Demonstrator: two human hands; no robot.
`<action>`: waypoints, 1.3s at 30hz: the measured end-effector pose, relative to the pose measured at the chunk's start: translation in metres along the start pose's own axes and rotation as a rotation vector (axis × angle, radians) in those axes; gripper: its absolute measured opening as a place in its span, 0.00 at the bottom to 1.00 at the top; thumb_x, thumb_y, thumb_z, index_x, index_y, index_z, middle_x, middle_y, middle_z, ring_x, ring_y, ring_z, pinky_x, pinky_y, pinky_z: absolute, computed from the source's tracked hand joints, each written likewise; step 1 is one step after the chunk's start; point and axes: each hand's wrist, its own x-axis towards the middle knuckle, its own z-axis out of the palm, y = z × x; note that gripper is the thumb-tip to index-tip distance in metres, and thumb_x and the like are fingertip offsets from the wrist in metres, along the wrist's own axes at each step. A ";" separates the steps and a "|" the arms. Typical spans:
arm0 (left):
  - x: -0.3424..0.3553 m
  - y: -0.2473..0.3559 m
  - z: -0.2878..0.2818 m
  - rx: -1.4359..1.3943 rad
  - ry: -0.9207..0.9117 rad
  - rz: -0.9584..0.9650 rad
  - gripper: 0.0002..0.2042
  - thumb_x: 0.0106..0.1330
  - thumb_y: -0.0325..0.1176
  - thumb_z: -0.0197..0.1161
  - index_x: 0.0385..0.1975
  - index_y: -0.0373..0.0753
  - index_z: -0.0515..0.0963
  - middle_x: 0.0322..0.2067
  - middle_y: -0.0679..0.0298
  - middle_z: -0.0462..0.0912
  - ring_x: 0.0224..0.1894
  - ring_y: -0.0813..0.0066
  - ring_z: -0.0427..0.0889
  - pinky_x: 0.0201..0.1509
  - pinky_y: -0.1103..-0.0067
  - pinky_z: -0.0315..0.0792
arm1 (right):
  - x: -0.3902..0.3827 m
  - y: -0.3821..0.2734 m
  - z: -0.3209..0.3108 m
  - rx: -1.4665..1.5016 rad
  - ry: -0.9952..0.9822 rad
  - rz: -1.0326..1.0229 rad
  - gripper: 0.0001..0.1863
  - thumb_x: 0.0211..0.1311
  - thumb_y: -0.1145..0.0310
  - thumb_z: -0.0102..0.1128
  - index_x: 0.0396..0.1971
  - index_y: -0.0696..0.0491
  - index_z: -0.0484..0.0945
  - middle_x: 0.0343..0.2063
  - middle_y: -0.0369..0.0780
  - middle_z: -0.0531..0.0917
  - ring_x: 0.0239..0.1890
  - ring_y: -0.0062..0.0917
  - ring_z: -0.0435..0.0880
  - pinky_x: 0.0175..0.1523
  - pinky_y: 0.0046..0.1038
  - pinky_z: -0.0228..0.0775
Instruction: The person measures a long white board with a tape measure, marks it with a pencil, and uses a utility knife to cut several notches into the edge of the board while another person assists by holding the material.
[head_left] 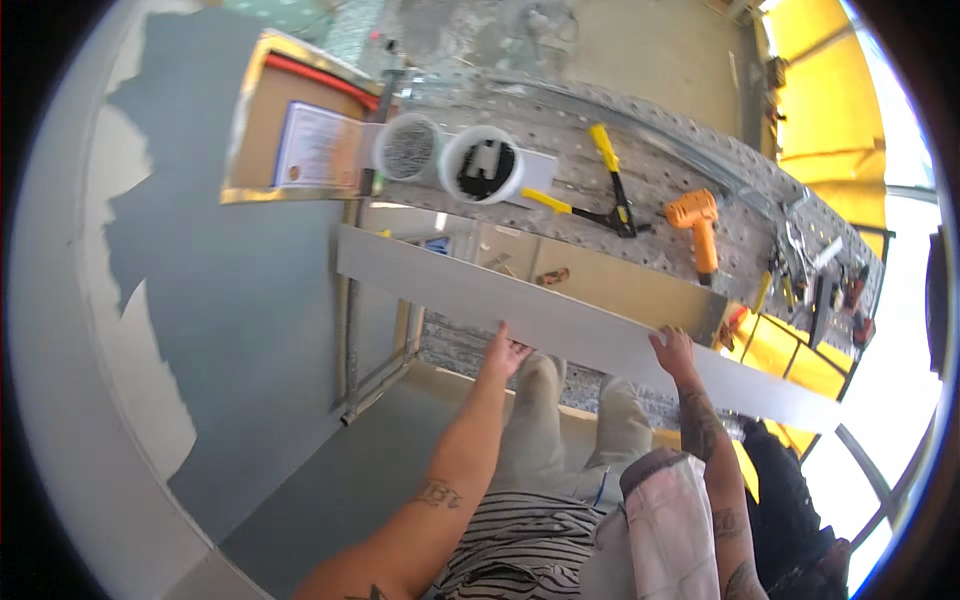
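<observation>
A long, narrow pale-grey board [590, 330] slants across in front of me, its left end farther away than its right. My left hand [507, 352] grips its near edge left of the middle, with part of the fingers hidden under it. Farther right, my right hand [673, 350] curls its fingers over the board's far edge. Beyond the board on the perforated metal platform lie a tool with two yellow handles [610, 190], spread apart, and an orange cordless drill [697, 230].
A white bucket of screws [408, 148] stands beside a white bucket with black contents [482, 165]. Pliers and other hand tools [795, 260] lie at the platform's right. A grey-patched wall [240, 250] rises at left; yellow sheeting [825, 100] hangs at right.
</observation>
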 end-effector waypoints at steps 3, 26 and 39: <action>0.029 0.020 0.002 -0.001 0.047 -0.039 0.29 0.71 0.55 0.48 0.62 0.39 0.62 0.58 0.54 0.70 0.63 0.55 0.66 0.65 0.54 0.61 | 0.029 -0.003 0.025 -0.015 -0.030 -0.035 0.27 0.58 0.49 0.61 0.49 0.55 0.78 0.51 0.49 0.79 0.58 0.43 0.73 0.62 0.46 0.62; -0.017 -0.038 0.016 1.118 0.037 0.144 0.12 0.72 0.40 0.53 0.44 0.37 0.73 0.28 0.67 0.80 0.30 0.76 0.80 0.38 0.80 0.74 | 0.043 0.039 0.040 0.044 -0.085 0.083 0.25 0.57 0.52 0.61 0.53 0.45 0.77 0.48 0.43 0.78 0.58 0.38 0.72 0.66 0.52 0.51; -0.021 -0.231 0.374 1.378 -0.749 0.477 0.09 0.73 0.33 0.53 0.44 0.34 0.74 0.29 0.65 0.80 0.31 0.80 0.78 0.38 0.83 0.74 | 0.018 0.157 0.014 -0.004 0.013 0.096 0.20 0.49 0.62 0.63 0.45 0.49 0.80 0.46 0.41 0.79 0.55 0.35 0.75 0.67 0.65 0.44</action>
